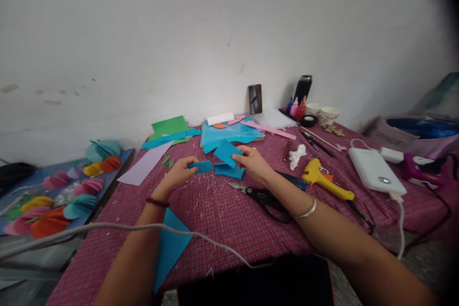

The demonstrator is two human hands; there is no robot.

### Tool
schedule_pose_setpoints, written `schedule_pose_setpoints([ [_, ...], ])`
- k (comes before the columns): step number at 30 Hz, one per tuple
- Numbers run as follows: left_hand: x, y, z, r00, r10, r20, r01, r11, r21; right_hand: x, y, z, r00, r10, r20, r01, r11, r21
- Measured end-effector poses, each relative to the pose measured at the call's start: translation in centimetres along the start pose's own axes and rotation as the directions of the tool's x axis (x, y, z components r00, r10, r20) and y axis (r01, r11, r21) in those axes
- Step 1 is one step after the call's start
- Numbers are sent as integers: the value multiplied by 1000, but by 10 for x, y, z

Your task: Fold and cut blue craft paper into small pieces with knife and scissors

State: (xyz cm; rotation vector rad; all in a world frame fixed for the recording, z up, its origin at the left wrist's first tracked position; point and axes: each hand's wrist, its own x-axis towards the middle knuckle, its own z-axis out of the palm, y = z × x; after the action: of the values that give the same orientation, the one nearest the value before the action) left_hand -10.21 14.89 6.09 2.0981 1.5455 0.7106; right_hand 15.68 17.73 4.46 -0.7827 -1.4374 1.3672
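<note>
My left hand point(182, 170) pinches a small piece of blue paper point(201, 167) between thumb and fingers. In my right hand point(253, 160) is a larger, squarish piece of blue paper point(225, 153), tilted above the table. More cut blue paper pieces point(229, 171) lie just below it on the cloth. Black-handled scissors point(265, 198) rest under my right forearm, their blades pointing left. A bigger blue sheet point(174, 244) lies near the front edge, partly behind my left forearm.
A yellow glue gun point(326, 179), white power bank point(376, 169) and crumpled tissue point(297, 157) lie to the right. Coloured paper sheets point(170, 126) and a phone point(255, 99) are at the back. Paper pumpkins point(84, 186) sit at the left. A white cable point(161, 227) crosses in front.
</note>
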Motion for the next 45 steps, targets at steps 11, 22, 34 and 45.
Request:
schedule_pose_setpoints([
  [11, 0, 30, 29, 991, 109, 78, -84, 959, -272, -8, 4, 7, 919, -270, 287, 388, 742, -547],
  [22, -3, 45, 36, 995, 72, -68, -89, 953, -290, -8, 5, 11, 947, -267, 176, 316, 693, -648],
  [34, 4, -45, -12, 897, -331, -291, 253, 928, -274, 7, 16, -17, 959, -184, 216, 281, 501, -818],
  [45, 10, -8, 3, 879, -200, -434, 131, 974, -183, 14, 15, -12, 963, -196, 185, 267, 605, -750],
])
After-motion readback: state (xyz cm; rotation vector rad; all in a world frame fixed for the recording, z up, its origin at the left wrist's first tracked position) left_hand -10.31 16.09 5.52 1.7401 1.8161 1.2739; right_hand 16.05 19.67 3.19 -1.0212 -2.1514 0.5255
